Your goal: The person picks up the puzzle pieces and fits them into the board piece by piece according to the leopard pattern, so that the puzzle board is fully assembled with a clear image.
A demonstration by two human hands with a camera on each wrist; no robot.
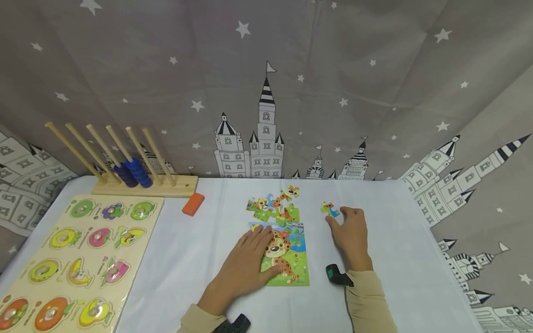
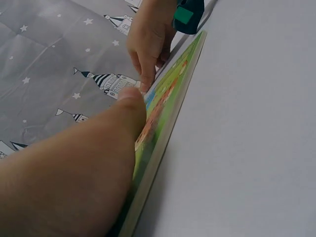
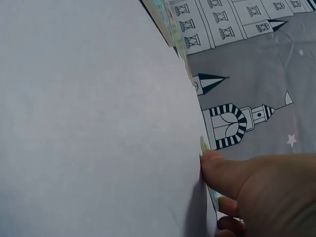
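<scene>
Left hand rests, fingers extended, on left side of leopard board; nothing gripped. Clustered puzzle pieces lie along board's far edge. Loose piece lies at right hand; thumb and fingers parted, pinch cannot be confirmed.

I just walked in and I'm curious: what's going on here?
A person's left hand rests on a leopard picture board. Their right hand is at a single jigsaw piece, right of a cluster of jigsaw pieces just beyond the board; whether the hand grips it is unclear. Off to the left, a wooden fruit puzzle lies untouched.
</scene>
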